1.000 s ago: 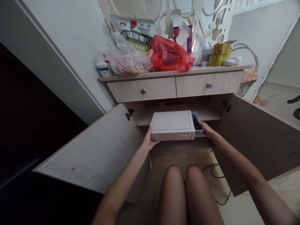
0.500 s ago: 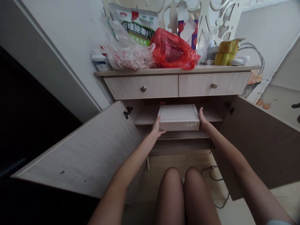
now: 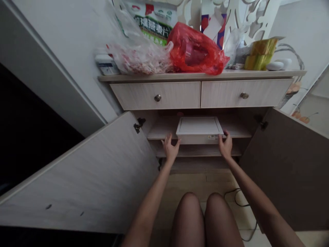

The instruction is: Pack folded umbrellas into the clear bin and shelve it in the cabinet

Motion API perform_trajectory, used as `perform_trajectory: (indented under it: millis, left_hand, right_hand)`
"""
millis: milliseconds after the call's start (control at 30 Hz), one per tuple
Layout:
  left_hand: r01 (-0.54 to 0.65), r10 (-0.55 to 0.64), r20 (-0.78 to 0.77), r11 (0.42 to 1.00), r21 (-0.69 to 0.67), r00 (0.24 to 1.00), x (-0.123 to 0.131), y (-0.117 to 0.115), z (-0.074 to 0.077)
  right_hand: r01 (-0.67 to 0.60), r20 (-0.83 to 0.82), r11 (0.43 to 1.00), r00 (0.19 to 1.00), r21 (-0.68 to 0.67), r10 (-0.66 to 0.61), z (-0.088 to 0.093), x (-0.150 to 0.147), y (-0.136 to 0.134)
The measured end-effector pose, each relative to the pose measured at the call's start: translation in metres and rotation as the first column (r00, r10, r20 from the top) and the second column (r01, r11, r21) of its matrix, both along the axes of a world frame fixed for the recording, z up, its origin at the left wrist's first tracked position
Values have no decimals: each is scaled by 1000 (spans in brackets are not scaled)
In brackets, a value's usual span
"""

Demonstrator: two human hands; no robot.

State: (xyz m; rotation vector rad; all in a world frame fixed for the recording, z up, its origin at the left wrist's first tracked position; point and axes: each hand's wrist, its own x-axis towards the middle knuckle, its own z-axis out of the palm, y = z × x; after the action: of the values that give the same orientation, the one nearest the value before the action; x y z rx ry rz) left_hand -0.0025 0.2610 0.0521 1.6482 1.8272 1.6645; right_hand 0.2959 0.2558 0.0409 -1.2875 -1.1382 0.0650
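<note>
1. Cabinet point(image 3: 180, 95): both doors point(image 3: 84, 175) stand open. The top carries a clear bag point(image 3: 144, 60), red bag point(image 3: 196, 51) and tape point(image 3: 259, 56).
2. Floor point(image 3: 189, 183): pale, with a dark cable point(image 3: 253, 234).
3. Box point(image 3: 199, 126): on the upper shelf point(image 3: 160, 129), front overhanging its edge.
4. Left hand point(image 3: 170, 148): open, fingers spread, thumb at the box's left front corner.
5. Right hand point(image 3: 226, 145): bent at the right front corner; grip cannot be confirmed.
6. Shelf interior behind the box: dark, indistinct. Frame edges cut off both doors.

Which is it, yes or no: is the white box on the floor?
No, the white box is at the upper shelf, between the left hand and the right hand.
</note>
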Motion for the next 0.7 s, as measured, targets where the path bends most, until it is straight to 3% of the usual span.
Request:
perform_trajectory:
  millis: [67, 167, 300, 500, 700]
  left_hand:
    - [-31, 31, -4, 996, 80, 999, 8, 6, -18]
    - [-25, 22, 69, 999, 38, 997, 25, 24, -29]
    - [28, -29, 118, 1000, 5, 993, 32, 57, -22]
    - [200, -192, 217, 980, -16, 957, 26, 115, -5]
    - [240, -220, 234, 969, -60, 947, 25, 160, 2]
  right_hand:
    - [47, 64, 999, 997, -28, -45, -17, -10, -7]
    - [95, 60, 991, 994, -95, -89, -22, -14, 4]
    - [71, 62, 983, 996, -170, -61, -8, -4, 39]
    - [81, 144, 945, 989, -318, -37, 11, 7, 88]
    - [158, 246, 885, 968, -437, -51, 24, 5, 122]
